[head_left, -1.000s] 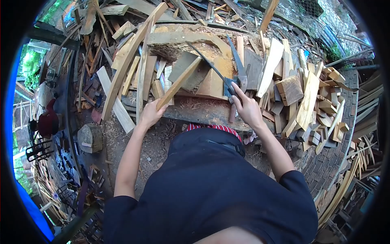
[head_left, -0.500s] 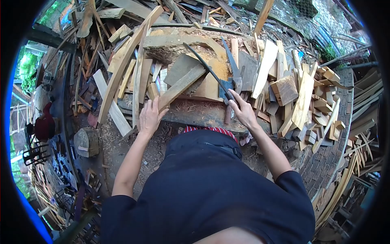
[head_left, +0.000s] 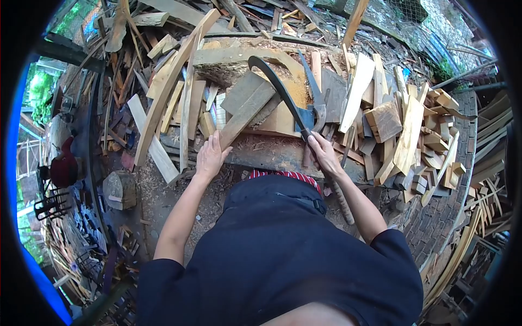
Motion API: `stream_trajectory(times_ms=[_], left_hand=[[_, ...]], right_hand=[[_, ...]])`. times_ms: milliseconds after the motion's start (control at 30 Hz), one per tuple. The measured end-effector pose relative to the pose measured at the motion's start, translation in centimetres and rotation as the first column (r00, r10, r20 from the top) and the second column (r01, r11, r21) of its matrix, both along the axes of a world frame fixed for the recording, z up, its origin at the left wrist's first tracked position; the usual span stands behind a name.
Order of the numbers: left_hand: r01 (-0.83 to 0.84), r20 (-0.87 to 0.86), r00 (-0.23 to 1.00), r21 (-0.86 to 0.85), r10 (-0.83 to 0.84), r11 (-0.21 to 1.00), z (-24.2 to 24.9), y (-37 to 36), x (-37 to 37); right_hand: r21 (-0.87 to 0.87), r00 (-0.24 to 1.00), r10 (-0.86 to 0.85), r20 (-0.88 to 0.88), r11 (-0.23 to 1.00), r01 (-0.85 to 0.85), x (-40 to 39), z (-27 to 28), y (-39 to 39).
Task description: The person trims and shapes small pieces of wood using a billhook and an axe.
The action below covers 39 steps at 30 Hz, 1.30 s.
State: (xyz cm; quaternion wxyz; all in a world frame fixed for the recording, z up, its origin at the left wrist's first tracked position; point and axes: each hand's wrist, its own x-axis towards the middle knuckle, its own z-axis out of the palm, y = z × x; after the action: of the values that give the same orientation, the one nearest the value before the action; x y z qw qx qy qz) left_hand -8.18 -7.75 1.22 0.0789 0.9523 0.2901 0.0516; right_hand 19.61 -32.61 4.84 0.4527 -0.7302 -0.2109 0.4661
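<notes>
My left hand (head_left: 211,157) grips the near end of a flat wooden board (head_left: 246,113), which slants up and right over a low work block. A long curved dark blade (head_left: 276,81) with a long handle (head_left: 341,201) is in my closed right hand (head_left: 323,154); its hooked tip points up and left, past the board's far end. The handle runs back under my right forearm. Just beyond my right hand, a handsaw (head_left: 317,106) lies on the block. A grey board (head_left: 242,92) rests behind the held one.
Offcuts and wedges (head_left: 408,136) are heaped on the right. Long curved planks (head_left: 171,87) lean on the left. A round stump (head_left: 119,190) stands on the ground at left, near a red object (head_left: 63,164). Wood scraps cover the far side.
The curved blade has turned so its broad face and hook show, and its handle is now visible under my right forearm. The held board's near end has shifted slightly right with my left hand.
</notes>
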Motion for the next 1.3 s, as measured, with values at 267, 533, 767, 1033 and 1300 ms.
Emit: stream_trajectory(times_ms=[267, 533, 767, 1033, 1300], left_hand=[[-0.072, -0.038, 0.997, -0.114, 0.068, 0.991, 0.2, 1.1, 0.5], [-0.005, 0.051, 0.998, -0.332, 0.023, 0.943, 4.4, -0.4, 0.2], [0.030, 0.066, 0.998, -0.514, 0.005, 0.857, 4.7, 1.3, -0.2], [-0.062, 0.008, 0.996, -0.604, 0.084, 0.795, 6.7, 3.4, 0.9], [-0.090, -0.040, 0.996, -0.627, 0.083, 0.774, 6.9, 4.1, 1.0]], right_hand=[[0.084, 0.924, -0.029, -0.380, 0.994, 0.066, -0.8, -2.6, 2.3], [0.174, 0.994, -0.039, 0.104, 0.984, 0.021, 0.5, -0.2, 1.5], [0.038, 0.898, 0.019, 0.439, 0.998, -0.040, -0.1, 1.8, 2.3], [0.257, 0.727, -0.144, 0.671, 0.965, -0.046, 0.0, 5.8, 3.8], [0.207, 0.677, -0.078, 0.732, 0.972, -0.112, 0.4, 6.3, 4.8]])
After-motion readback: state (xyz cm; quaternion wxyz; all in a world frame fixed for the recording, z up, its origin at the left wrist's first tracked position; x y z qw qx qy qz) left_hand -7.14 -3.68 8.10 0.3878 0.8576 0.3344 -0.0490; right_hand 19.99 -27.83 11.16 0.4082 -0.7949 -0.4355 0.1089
